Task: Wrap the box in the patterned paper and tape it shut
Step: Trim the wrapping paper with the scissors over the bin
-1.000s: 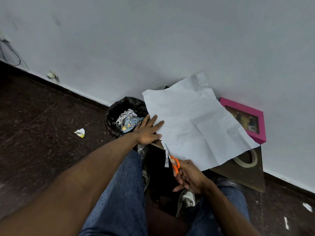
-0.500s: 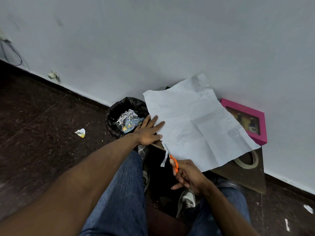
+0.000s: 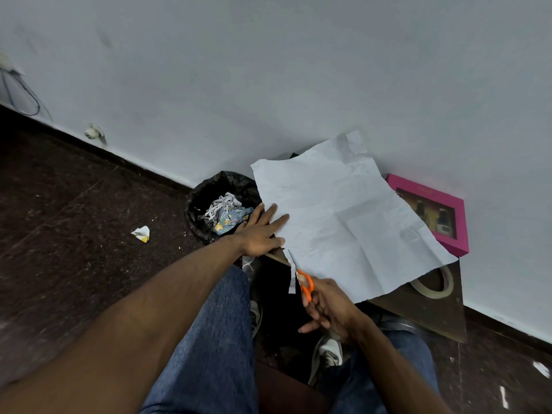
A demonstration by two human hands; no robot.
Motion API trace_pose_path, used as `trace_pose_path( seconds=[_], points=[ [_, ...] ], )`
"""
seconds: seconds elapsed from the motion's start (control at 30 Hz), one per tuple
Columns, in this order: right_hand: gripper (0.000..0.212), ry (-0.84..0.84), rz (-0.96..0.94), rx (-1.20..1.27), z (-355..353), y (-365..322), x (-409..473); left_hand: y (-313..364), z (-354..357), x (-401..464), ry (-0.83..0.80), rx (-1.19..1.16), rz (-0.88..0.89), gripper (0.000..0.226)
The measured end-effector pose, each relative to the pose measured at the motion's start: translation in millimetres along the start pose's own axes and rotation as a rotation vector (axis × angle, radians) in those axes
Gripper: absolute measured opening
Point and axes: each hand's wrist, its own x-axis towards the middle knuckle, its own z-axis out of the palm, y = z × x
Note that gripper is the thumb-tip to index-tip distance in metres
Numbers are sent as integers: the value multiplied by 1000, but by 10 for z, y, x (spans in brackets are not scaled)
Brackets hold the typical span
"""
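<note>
The wrapping paper (image 3: 337,216) lies white side up on a small brown table (image 3: 430,312). My left hand (image 3: 263,231) presses flat on the paper's left edge with straight fingers. My right hand (image 3: 328,306) grips orange-handled scissors (image 3: 304,283) at the paper's near corner, blades in the sheet. A thin cut strip (image 3: 291,274) hangs down beside the blades. The pink box (image 3: 433,213) with a clear window lies at the table's far right, partly under the paper. A tape roll (image 3: 433,283) pokes out from under the paper's right corner.
A black-lined bin (image 3: 218,204) holding paper scraps stands on the floor just left of the table. A crumpled scrap (image 3: 141,233) lies on the dark floor further left. The white wall runs close behind the table. My knees in jeans sit below.
The scissors have worked a little further along the paper's near edge, and the cut strip now hangs longer. My left hand has stayed pressed on the paper.
</note>
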Motion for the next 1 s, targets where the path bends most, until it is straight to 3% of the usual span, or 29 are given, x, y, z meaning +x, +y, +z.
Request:
trace_pose_path(
  seconds=[0.37,1.0],
  points=[
    [52,36,-1,26,59,-44,-6,-14,1,7,4,-11,6,65],
    [56,76,6,15,87,-61,19,27,-17,-23,-4,4,-4,64]
  ],
)
